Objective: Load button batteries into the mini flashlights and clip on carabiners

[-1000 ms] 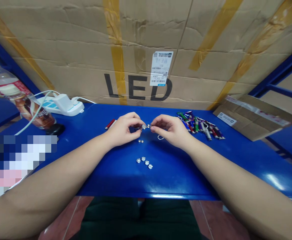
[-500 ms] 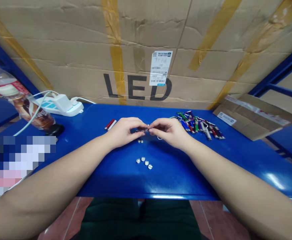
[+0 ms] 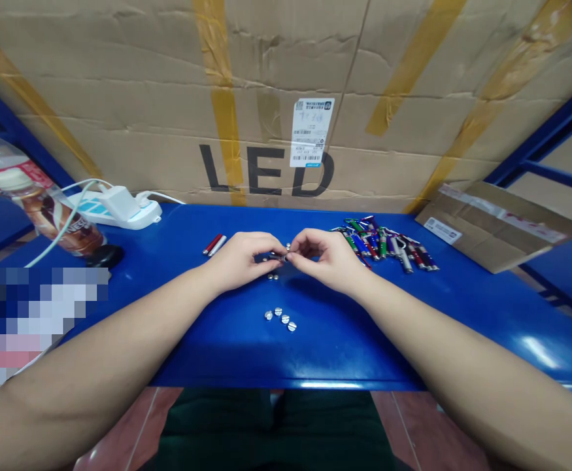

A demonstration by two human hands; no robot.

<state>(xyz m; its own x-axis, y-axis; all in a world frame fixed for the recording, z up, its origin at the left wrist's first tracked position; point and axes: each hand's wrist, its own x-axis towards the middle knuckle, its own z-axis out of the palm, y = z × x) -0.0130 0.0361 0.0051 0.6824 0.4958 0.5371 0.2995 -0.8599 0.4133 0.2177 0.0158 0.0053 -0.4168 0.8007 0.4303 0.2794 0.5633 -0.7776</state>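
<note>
My left hand and my right hand meet above the blue metal table, their fingertips pinching a small dark-and-silver metal piece. The fingers hide most of it. Just below my hands lies a pair of small silver discs. Nearer me, a short row of several slotted silver discs rests on the table. Left of my left hand lie a red and a silver keychain torch. Right of my right hand sits a heap of multicoloured keychain torches.
A white power strip with a plugged-in adapter and cables stands at the back left, beside a tilted plastic bottle. A large LED cardboard box stands behind the table. Flat cardboard lies at the right.
My hands have drawn closer, with fingers curled tighter around the small piece. The metal ring near my right hand is no longer visible. The view has shifted slightly.
</note>
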